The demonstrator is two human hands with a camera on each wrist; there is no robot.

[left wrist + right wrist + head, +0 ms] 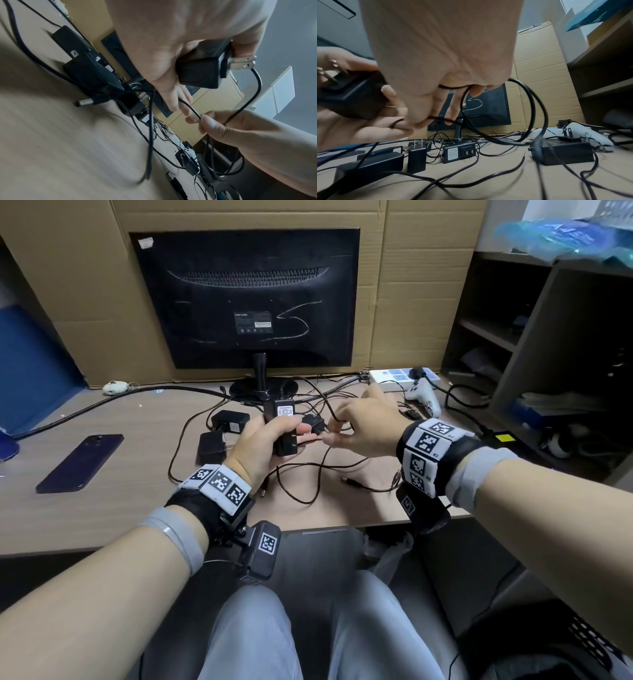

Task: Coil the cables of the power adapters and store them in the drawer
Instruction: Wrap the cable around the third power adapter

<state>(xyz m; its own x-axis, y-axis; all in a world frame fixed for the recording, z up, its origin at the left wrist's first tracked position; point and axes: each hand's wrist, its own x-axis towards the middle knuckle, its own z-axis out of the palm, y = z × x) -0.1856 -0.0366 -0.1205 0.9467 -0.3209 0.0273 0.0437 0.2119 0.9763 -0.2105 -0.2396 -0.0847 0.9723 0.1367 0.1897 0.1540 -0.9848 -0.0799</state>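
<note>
Before the monitor (245, 297), your left hand (263, 445) grips the rigid adapter (284, 428) — your right hand (364, 424) pinches its limp, tangle-prone cable (193, 110).

Head view: high, facing forward and down over the desk (120, 419) toward the far monitor (245, 299). Left wrist view: very near, rolled sideways, blurred; apparently facing right along the desk. Right wrist view: low, near, facing far. All share the adapter (286, 428) (202, 67) (351, 97).
</note>
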